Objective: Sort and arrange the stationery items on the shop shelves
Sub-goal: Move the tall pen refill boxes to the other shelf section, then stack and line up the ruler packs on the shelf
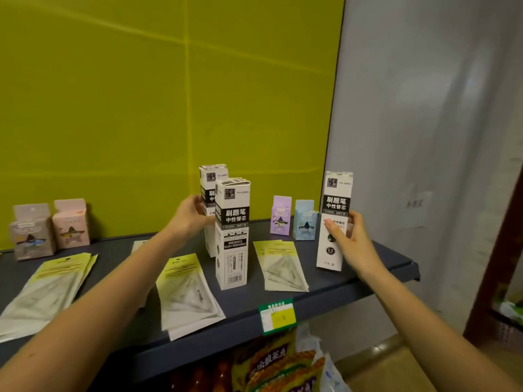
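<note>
Three tall white refill boxes with black bands stand on the dark shelf (pixel 325 290). My left hand (pixel 189 216) grips the rear box (pixel 210 182), which stands behind the front box (pixel 232 236). My right hand (pixel 349 241) holds the third box (pixel 335 205) upright near the shelf's right end. Flat packets of set squares lie on the shelf: one pile at the left (pixel 48 287), one under my left forearm (pixel 186 295), one between the boxes (pixel 281 267).
Small cartons stand along the yellow back panel: grey (pixel 31 230) and pink (pixel 70 222) at the left, purple (pixel 280 215) and blue (pixel 305 220) at the right. A green price tag (pixel 278 315) hangs on the shelf edge. Snack packets (pixel 280 363) hang below. A grey wall lies to the right.
</note>
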Available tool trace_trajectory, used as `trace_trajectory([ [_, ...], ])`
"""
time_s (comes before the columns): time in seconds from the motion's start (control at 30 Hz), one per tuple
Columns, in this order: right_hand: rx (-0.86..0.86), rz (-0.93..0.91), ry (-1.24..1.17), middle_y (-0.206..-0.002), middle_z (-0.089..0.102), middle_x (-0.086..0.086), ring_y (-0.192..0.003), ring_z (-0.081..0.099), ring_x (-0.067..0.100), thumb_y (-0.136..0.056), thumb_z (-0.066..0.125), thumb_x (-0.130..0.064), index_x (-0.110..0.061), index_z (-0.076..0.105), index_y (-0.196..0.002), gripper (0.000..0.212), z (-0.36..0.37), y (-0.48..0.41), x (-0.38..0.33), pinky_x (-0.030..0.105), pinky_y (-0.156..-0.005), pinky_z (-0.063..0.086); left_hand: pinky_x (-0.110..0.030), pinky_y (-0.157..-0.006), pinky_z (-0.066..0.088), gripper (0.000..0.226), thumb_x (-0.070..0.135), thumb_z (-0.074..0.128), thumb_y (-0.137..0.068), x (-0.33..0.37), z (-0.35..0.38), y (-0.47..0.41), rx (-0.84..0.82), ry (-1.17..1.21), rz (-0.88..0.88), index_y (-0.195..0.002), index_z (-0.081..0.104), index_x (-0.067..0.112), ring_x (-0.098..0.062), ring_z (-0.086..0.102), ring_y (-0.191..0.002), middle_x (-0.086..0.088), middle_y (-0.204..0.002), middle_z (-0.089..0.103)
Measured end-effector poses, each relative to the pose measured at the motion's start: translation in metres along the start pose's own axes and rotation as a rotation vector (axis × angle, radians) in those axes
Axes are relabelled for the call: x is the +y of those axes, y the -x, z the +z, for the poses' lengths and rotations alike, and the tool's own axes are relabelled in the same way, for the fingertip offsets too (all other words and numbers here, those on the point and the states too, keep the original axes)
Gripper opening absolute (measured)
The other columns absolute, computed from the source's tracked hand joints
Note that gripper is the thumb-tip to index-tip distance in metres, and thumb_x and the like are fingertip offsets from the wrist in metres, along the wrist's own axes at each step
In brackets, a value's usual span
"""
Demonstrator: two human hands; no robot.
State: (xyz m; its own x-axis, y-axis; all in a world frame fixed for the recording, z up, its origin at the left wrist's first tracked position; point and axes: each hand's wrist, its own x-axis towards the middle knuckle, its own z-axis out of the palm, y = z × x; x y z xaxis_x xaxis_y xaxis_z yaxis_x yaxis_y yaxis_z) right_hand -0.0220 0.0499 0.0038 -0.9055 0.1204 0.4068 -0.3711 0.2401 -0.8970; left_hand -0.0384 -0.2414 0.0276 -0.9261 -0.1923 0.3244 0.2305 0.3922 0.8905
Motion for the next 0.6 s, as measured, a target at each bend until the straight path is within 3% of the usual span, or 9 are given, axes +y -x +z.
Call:
trace_trajectory([
  [0.1,-0.061,-0.001,-0.031,-0.134,0.051,0.01,-0.105,0.054,0.013,-0.091,0.053,-0.019,-0.012,0.029,-0.138,0.053,0.002,-0.007,0.016,0.015,-0.069,0.049,-0.03,-0.088,0.043,0.053,-0.003,0.064,-0.079,-0.008,0.008,0.001,0.002,-0.015,-0.019,-0.127,0.041,0.0,-0.021,0.052,-0.105,-0.011,-0.113,0.055],
  [0.3,-0.187,-0.036,-0.14,-0.134,0.049,0.003,-0.115,0.051,0.013,-0.09,0.053,-0.015,-0.018,0.028,-0.139,0.055,-0.004,-0.018,0.03,0.034,-0.094,0.046,-0.018,-0.071,0.043,0.046,0.0,0.063,-0.081,-0.008,0.008,0.004,-0.049,-0.072,-0.05,-0.123,0.047,0.003,-0.016,0.055,-0.097,-0.006,-0.109,0.057],
  [0.4,-0.238,-0.049,-0.173,-0.133,0.048,-0.002,-0.117,0.049,0.009,-0.091,0.051,-0.013,-0.021,0.025,-0.141,0.058,-0.008,-0.018,0.035,0.033,-0.096,0.045,-0.023,-0.079,0.046,0.042,0.002,0.064,-0.08,-0.009,0.002,0.007,-0.102,-0.107,-0.058,-0.12,0.05,0.004,-0.023,0.056,-0.106,-0.004,-0.106,0.06],
  [0.5,-0.291,-0.062,-0.166,-0.129,0.047,-0.012,-0.116,0.047,0.004,-0.089,0.054,-0.013,-0.03,0.024,-0.14,0.062,-0.015,-0.016,0.036,0.03,-0.096,0.043,-0.025,-0.085,0.046,0.05,0.006,0.065,-0.08,-0.008,-0.01,0.013,-0.1,-0.113,-0.061,-0.127,0.048,0.003,-0.026,0.054,-0.116,-0.009,-0.122,0.058],
  [0.6,-0.329,-0.073,-0.107,-0.128,0.045,-0.021,-0.12,0.043,0.003,-0.085,0.059,-0.016,-0.043,0.03,-0.127,0.058,-0.022,-0.006,0.026,0.03,-0.099,0.04,-0.035,-0.092,0.046,0.048,0.013,0.068,-0.079,-0.002,-0.021,0.027,-0.013,-0.198,-0.068,-0.123,0.05,0.003,-0.024,0.057,-0.109,-0.008,-0.121,0.057],
])
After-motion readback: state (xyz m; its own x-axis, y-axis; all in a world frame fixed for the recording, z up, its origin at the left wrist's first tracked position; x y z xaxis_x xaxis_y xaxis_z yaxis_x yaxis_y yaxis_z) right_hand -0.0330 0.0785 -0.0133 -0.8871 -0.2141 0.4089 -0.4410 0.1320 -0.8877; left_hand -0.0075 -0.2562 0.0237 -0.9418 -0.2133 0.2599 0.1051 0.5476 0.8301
